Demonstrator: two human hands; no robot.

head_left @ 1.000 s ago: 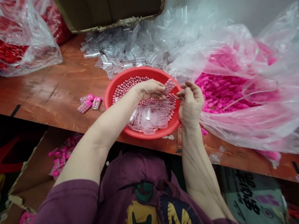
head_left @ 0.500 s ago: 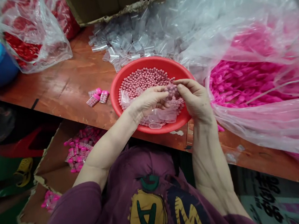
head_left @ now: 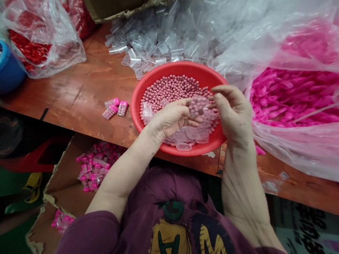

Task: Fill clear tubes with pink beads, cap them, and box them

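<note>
Pinches a bead-filled clear case [head_left: 199, 105] just above the red bowl [head_left: 138, 102] at frame centre. Grips it from the left with the left hand [head_left: 171, 119], fingers curled shut on its end. Closes on the other end with the right hand [head_left: 234, 112] (fingertips bent inward, palm hidden). In the bowl: loose pink beads [head_left: 172, 89] and empty cases [head_left: 192, 135]. Left of the bowl, on the table [head_left: 79, 91]: filled cases [head_left: 115, 108].

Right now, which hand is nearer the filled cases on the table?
Left. The left hand is over the red bowl, toward the filled cases; the right hand at its far rim.
</note>
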